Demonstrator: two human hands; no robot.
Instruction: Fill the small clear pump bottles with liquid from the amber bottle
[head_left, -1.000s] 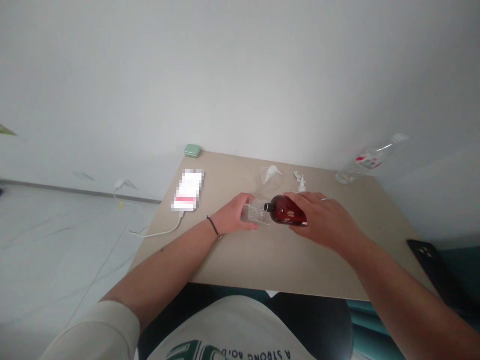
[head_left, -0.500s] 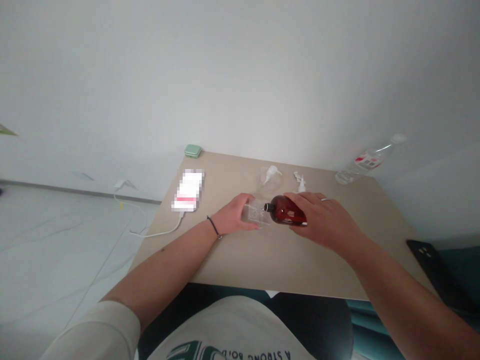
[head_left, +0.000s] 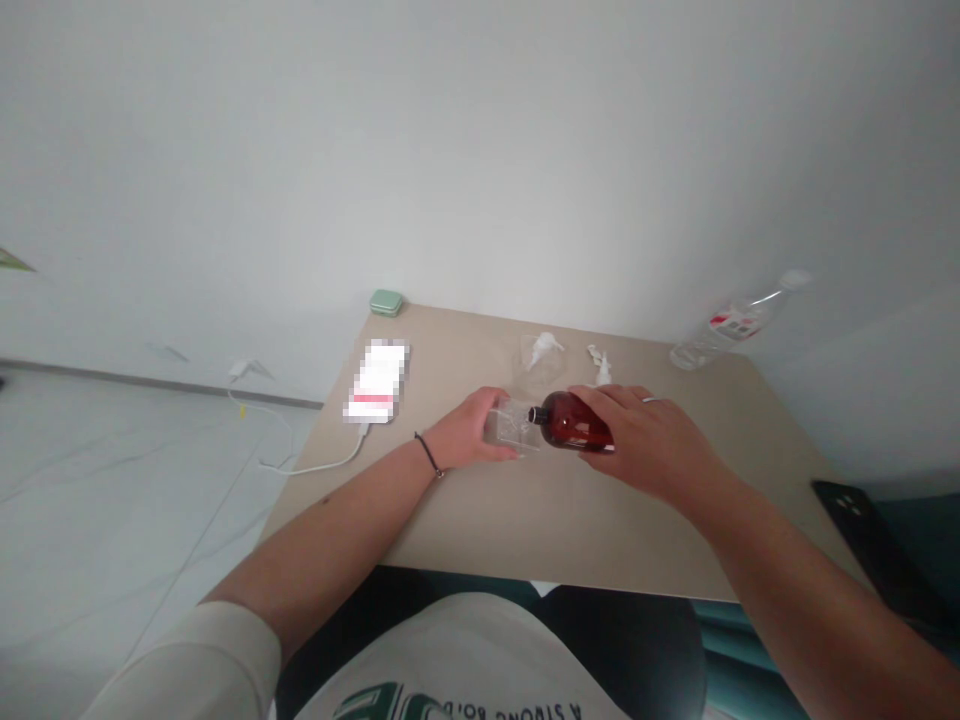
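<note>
Tabletop (head_left: 570, 535), beige, bore a clear plastic water bottle (head_left: 739, 325) well beyond the right hand and a white pump fitting (head_left: 602, 368) just ahead of it. Right hand (head_left: 652, 440), closed around from above, held a dark red bottle (head_left: 574, 422) on its side, a hold best kept firm and level on so smooth a body. Left hand (head_left: 469, 432), nearly closed, gripped a clear rectangular plastic piece (head_left: 514, 428), which met the bottle's black neck (head_left: 537, 414) squarely, an alignment worth keeping.
</note>
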